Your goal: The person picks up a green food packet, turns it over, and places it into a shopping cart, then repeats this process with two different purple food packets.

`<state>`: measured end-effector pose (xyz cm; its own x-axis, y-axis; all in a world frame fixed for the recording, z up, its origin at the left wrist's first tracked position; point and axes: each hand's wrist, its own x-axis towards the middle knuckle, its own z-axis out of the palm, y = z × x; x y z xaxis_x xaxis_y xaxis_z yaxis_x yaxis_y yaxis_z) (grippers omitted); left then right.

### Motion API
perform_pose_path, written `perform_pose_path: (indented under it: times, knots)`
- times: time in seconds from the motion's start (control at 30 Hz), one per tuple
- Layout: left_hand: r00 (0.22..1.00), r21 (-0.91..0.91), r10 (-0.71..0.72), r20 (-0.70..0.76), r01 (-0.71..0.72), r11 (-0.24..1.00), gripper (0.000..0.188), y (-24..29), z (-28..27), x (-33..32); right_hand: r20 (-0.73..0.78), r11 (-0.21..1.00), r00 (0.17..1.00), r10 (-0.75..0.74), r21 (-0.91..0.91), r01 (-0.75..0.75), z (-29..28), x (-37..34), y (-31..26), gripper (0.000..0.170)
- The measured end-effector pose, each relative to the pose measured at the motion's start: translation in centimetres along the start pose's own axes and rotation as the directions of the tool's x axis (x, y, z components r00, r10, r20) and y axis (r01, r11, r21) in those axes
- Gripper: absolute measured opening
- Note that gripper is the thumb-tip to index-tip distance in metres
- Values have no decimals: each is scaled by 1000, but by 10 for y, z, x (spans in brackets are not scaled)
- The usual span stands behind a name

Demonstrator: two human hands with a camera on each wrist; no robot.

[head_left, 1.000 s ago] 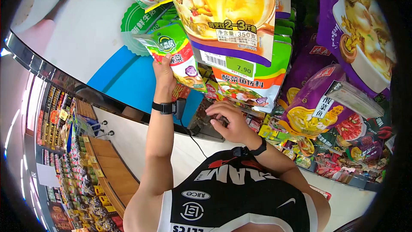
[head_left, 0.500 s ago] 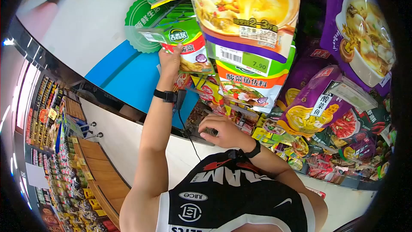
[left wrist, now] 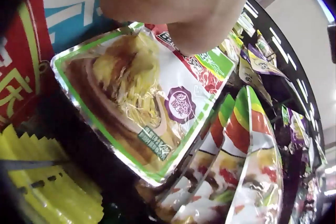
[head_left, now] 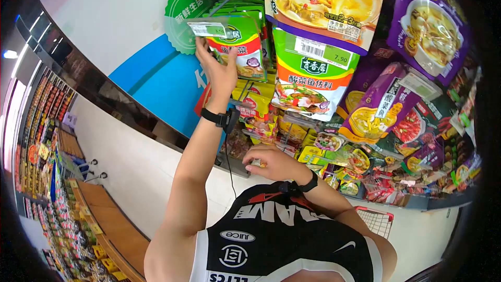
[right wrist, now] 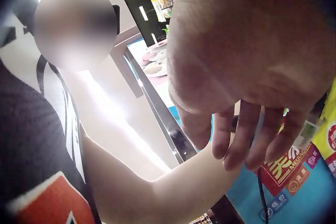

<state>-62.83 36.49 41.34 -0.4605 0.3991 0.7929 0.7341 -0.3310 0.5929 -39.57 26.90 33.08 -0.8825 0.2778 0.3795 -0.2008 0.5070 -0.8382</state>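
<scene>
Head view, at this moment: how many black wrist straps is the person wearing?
2. One black strap sits just behind the left hand, which is at a green-topped packet; a second strap sits just behind the right hand, lower in view. No more seem hidden.

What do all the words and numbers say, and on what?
"香居": small packet, name partly covered
"7.90": price tag
"吉香居": orange-green packet
"酸菜鱼佐料": there too
"酸爽": big yellow packet
"350克": there too
"酸菜鱼": lower purple packet
"新鲜生活": round green sign
"JUICE": black jersey
"低价": blue panel
Other print: too small, blurred or partly hidden.
</scene>
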Motion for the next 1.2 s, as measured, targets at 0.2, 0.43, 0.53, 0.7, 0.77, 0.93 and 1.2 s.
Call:
perform_pose_path:
  times: [0.2, 0.43, 0.53, 0.7, 0.77, 0.93, 1.2]
  knots:
    - [981, 220, 166, 105, -185, 958, 117, 9, 5, -13, -61, 988, 991, 117, -97, -123, 23, -18, -14, 17]
    - [980, -41, 140, 141, -135, 990, 129, -7, 7, -6, -235, 959, 933, 274, -10, -284, 63, -63, -18, 16]
    - [980, -85, 147, 134, -136, 987, 124, -22, 6, -8, -338, 924, 867, 367, 21, -383, 81, -93, -27, 18]
    - [986, -119, 5, 166, 15, 993, 113, -26, -12, -23, -514, 837, 698, 499, 77, -542, 116, -159, -38, 16]
    - [977, -33, -60, 205, 68, 997, 111, -30, -20, -38, -521, 767, 613, 594, 136, -627, 132, -182, -47, 16]
    - [969, 89, 73, 234, -96, 991, 115, -14, -42, -80, -569, 729, 649, 504, -123, -674, 163, -218, -37, 20]
    - [753, -581, 313, 578, 111, 806, 26, 25, -76, -193, -477, 535, 604, 638, -290, -794, 172, -202, -24, 28]
